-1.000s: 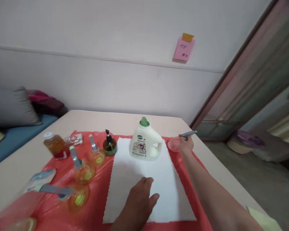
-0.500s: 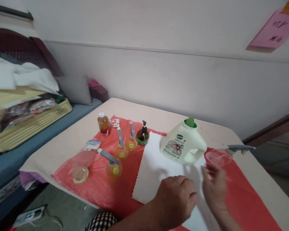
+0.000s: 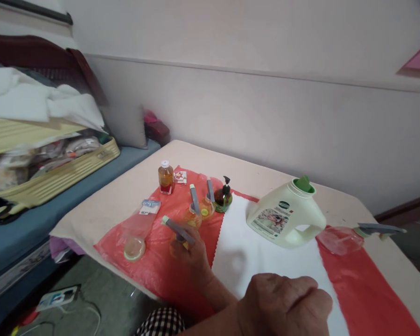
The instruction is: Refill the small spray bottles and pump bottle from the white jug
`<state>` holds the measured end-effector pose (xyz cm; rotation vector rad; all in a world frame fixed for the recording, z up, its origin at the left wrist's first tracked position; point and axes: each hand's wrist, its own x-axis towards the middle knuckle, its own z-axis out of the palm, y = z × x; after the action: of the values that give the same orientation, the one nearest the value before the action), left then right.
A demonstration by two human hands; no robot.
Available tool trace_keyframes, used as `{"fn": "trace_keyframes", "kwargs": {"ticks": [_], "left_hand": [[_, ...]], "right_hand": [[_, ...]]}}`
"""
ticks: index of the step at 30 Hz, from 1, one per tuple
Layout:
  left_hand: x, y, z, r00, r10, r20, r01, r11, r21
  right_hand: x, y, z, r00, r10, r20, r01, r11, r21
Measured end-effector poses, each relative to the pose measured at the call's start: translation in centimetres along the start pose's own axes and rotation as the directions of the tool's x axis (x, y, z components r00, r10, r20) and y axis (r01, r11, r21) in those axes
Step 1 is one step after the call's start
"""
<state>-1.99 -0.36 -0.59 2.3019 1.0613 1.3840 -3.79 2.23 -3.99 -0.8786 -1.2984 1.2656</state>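
Note:
My right hand (image 3: 196,259) reaches across to the left, passing beyond my left forearm. Its fingers are closed round the nearest spray bottle (image 3: 178,228), which has a grey trigger head and a clear round body, mostly covered by the hand. My left hand (image 3: 289,301) is a fist over the white cloth (image 3: 236,261); whatever is inside it is hidden. Two similar spray bottles, one with its grey trigger (image 3: 194,199) nearest and one farther back (image 3: 210,190), stand beyond. A dark pump bottle (image 3: 223,198) is beside them. The pale green detergent jug (image 3: 283,214) stands on the cloth.
A clear spray bottle (image 3: 341,240) lies on its side at right. On the red plastic sheet (image 3: 154,275) are a shallow round clear container (image 3: 135,248), a plastic packet (image 3: 143,217) and an amber bottle (image 3: 165,178). A bed (image 3: 126,161) stands left of the table.
My right hand has moved left from beside the jug and closed round the nearest spray bottle. My left hand remains a fist. The view has turned slightly left.

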Motion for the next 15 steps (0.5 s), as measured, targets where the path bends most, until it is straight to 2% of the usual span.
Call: {"fn": "trace_keyframes", "kwargs": {"ticks": [2, 4, 6, 8, 10, 11, 13, 14, 15], "left_hand": [[-0.1, 0.1, -0.4, 1.0, -0.022, 0.016, 0.023, 0.999, -0.041], [-0.5, 0.4, -0.4, 0.998, -0.031, 0.058, 0.035, 0.997, -0.072], [-1.3, 0.5, 0.4, 0.993, 0.011, 0.115, -0.001, 0.997, -0.083], [-2.0, 0.7, 1.9, 0.986, 0.087, 0.138, -0.076, 0.993, -0.085], [-2.5, 0.9, 3.8, 0.989, 0.142, 0.035, -0.139, 0.988, -0.067], [-2.5, 1.1, 4.6, 0.988, 0.124, -0.09, -0.127, 0.991, -0.035], [-2.1, 1.6, 5.6, 0.938, 0.008, -0.346, 0.01, 0.999, 0.05], [-1.7, 1.9, 5.7, 0.924, -0.025, -0.383, 0.069, 0.993, 0.101], [-1.3, 2.0, 5.6, 0.93, -0.043, -0.364, 0.109, 0.981, 0.161]], "right_hand": [[0.6, 0.5, 1.1, 0.998, 0.031, -0.049, -0.032, 0.999, -0.022], [0.9, 0.7, 0.7, 0.994, 0.057, -0.09, -0.064, 0.995, -0.072], [1.0, 0.4, -1.5, 0.987, 0.073, -0.145, -0.092, 0.988, -0.123], [0.9, -0.8, -4.8, 0.963, 0.078, -0.259, -0.128, 0.975, -0.183], [0.7, -2.8, -8.6, 0.897, 0.048, -0.44, -0.174, 0.953, -0.249], [0.6, -4.1, -10.2, 0.843, 0.025, -0.537, -0.189, 0.949, -0.251], [0.2, -6.4, -12.7, 0.76, -0.003, -0.65, -0.175, 0.962, -0.209], [0.1, -7.4, -13.5, 0.728, -0.011, -0.685, -0.138, 0.977, -0.163], [-0.1, -8.2, -14.0, 0.715, -0.013, -0.699, -0.097, 0.988, -0.117]]}}
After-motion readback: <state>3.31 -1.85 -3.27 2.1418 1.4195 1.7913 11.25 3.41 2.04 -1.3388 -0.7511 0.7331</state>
